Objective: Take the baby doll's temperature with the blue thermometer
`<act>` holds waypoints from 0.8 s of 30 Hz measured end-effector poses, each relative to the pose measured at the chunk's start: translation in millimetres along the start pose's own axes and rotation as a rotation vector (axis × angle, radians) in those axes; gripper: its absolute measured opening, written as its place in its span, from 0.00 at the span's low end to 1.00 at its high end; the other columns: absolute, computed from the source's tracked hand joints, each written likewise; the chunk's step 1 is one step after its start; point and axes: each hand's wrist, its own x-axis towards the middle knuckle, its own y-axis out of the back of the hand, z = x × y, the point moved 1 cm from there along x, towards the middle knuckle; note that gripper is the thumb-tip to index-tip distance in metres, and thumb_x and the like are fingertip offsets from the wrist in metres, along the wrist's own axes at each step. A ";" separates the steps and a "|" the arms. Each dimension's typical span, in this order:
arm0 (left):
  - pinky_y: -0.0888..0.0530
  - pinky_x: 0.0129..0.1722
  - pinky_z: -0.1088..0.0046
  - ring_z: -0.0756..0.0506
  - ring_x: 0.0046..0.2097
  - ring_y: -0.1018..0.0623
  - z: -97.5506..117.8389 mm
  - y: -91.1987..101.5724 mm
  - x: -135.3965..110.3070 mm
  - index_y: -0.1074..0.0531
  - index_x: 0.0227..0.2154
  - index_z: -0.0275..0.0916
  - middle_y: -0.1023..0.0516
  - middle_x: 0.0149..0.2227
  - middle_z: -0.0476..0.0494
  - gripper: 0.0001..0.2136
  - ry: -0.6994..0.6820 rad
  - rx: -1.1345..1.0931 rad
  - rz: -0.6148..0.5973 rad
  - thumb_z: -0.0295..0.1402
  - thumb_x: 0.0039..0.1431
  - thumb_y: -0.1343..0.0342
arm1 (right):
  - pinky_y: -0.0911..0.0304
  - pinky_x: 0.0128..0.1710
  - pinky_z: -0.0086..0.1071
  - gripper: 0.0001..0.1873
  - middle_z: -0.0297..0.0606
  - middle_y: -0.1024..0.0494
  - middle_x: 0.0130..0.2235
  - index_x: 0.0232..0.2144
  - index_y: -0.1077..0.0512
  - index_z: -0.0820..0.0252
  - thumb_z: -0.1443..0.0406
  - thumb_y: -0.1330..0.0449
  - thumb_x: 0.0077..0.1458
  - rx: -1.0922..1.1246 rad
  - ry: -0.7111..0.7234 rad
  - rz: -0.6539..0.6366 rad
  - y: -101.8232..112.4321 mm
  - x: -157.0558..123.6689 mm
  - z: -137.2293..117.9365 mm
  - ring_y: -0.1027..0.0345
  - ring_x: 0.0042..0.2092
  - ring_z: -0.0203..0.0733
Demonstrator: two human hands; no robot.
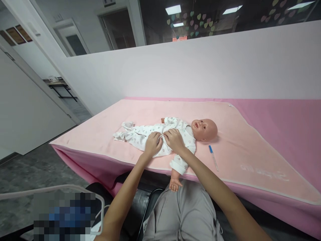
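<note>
A baby doll (205, 130) lies on its back across the table, head to the right and feet to the left. It wears a white printed romper (140, 135) with long sleeves and legs. At the doll's waist, my left hand (152, 144) and my right hand (174, 139) are close together, fingers closed on the romper. A thin white strip of cloth, perhaps a tie, shows between my fingertips. One doll hand (175, 184) hangs over the near table edge, below my right forearm. What lies under my palms is hidden.
A blue-capped pen (213, 157) lies right of the doll, near its head. A pale pink mat (240, 134) covers much of the table over a darker pink cloth (288, 124). A white wall (200, 70) stands behind. A pale curved rail (62, 188) is at lower left.
</note>
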 end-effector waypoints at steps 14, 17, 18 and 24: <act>0.32 0.45 0.69 0.46 0.41 0.28 -19.6 12.6 8.3 0.30 0.30 0.40 0.27 0.36 0.45 0.09 0.167 -0.535 -0.148 0.35 0.57 0.54 | 0.47 0.42 0.36 0.10 0.39 0.29 0.33 0.34 0.30 0.59 0.65 0.52 0.60 0.000 0.006 0.007 1.9 -0.4 -0.2 0.40 0.39 0.42; 0.32 0.45 0.69 0.46 0.40 0.28 -18.8 15.2 9.3 0.30 0.30 0.40 0.27 0.35 0.45 0.09 0.201 -0.570 -0.148 0.37 0.56 0.53 | 0.47 0.42 0.36 0.11 0.39 0.29 0.33 0.34 0.30 0.58 0.65 0.52 0.60 0.003 0.008 0.010 1.7 -0.4 -0.2 0.39 0.39 0.42; 0.32 0.44 0.68 0.46 0.40 0.28 -17.9 15.6 9.6 0.31 0.30 0.40 0.27 0.35 0.45 0.08 0.217 -0.581 -0.144 0.37 0.55 0.52 | 0.47 0.42 0.35 0.11 0.39 0.29 0.33 0.34 0.30 0.58 0.65 0.52 0.60 0.003 0.008 0.011 1.6 -0.4 -0.2 0.40 0.39 0.42; 0.31 0.40 0.70 0.47 0.37 0.28 -14.4 12.3 12.9 0.32 0.26 0.40 0.27 0.32 0.46 0.09 0.310 -0.650 -0.144 0.39 0.54 0.51 | 0.48 0.42 0.35 0.10 0.38 0.29 0.33 0.34 0.30 0.59 0.66 0.52 0.60 -0.019 -0.002 0.016 0.9 -0.3 0.0 0.40 0.39 0.41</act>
